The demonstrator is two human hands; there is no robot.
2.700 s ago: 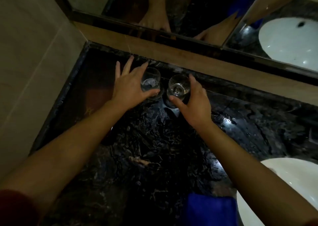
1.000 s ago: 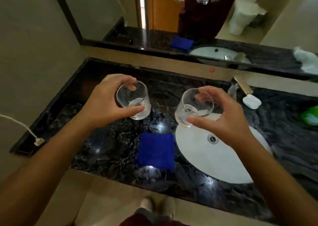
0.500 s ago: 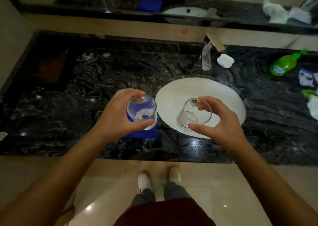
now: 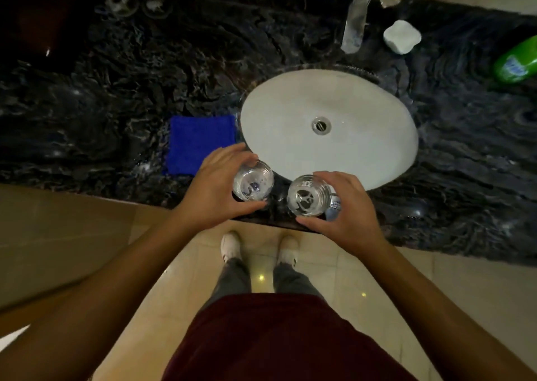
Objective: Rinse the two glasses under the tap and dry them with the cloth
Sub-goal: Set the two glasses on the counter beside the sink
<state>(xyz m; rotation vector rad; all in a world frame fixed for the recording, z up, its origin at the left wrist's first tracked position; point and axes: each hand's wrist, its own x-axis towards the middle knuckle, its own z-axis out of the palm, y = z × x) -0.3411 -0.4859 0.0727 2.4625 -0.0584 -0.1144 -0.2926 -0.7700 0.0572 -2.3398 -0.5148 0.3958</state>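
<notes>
Two glasses held, left hand one, right hand other | pre-rinse | next: reach tap over sink

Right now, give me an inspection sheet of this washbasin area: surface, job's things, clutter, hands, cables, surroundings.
Surface: dark marbled counter with a white oval basin set in it; the basin looks dry.
Job's things: left glass and right glass, both upright over the counter's front edge; blue cloth flat left of the basin; tap behind the basin, no water running.
Clutter: white soap block; green bottle lying at the right edge.
Hands: left hand grips the left glass; right hand grips the right glass.
Cables: nothing seen.
Surroundings: beige tiled floor; the person's white shoes below.
</notes>
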